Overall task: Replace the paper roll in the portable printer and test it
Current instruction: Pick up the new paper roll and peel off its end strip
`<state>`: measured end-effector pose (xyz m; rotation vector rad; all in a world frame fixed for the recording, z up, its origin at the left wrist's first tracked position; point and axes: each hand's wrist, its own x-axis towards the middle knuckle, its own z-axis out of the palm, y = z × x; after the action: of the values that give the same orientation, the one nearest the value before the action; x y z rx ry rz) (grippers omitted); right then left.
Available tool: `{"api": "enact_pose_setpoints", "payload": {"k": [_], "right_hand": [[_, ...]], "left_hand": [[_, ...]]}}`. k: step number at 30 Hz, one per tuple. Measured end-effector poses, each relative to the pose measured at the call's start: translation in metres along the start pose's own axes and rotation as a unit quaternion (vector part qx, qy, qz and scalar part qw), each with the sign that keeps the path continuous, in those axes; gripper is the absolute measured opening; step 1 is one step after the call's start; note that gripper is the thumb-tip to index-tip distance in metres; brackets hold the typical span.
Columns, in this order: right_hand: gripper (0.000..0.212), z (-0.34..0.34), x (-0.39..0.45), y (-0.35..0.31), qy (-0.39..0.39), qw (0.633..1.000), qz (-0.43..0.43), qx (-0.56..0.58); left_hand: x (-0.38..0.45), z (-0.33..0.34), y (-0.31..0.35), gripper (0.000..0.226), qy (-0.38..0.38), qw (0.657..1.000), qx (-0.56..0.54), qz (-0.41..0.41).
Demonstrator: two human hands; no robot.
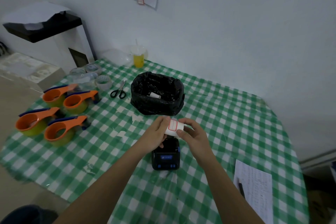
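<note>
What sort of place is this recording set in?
Probably a packing or stockroom corner. Four orange tape dispensers sit with spare tape rolls and scissors on a checked table; both hands hold a label roll above a small printer.

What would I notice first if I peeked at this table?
Probably the two hands, left hand and right hand, holding a white paper roll with a red-bordered label just above the small black portable printer. At the left sit four bright orange tape dispensers on the green-and-white checked tablecloth.
</note>
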<state>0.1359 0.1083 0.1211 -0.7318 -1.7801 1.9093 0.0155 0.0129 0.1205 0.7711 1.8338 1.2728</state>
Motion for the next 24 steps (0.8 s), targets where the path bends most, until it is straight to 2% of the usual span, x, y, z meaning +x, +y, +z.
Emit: {"api": "enact_pose_setpoints", "payload": {"k": [2, 4, 10, 24], "right_hand": [[0.021, 0.001, 0.002, -0.004, 0.025, 0.999, -0.002, -0.022], [0.015, 0.002, 0.006, -0.006, 0.061, 0.994, -0.021, -0.091], [0.012, 0.005, 0.007, -0.014, 0.08, 0.969, -0.096, -0.211], [0.006, 0.01, 0.01, -0.011, 0.076, 0.977, -0.037, -0.195]], "left_hand": [[-0.001, 0.001, 0.0, 0.023, 0.009, 1.0, 0.015, 0.024], [-0.001, -0.001, 0.0, 0.024, 0.01, 0.998, 0.039, 0.052], [0.002, -0.005, -0.001, 0.025, 0.01, 0.992, 0.089, 0.093], [0.002, -0.007, -0.005, 0.029, 0.012, 0.989, 0.116, 0.087]]}}
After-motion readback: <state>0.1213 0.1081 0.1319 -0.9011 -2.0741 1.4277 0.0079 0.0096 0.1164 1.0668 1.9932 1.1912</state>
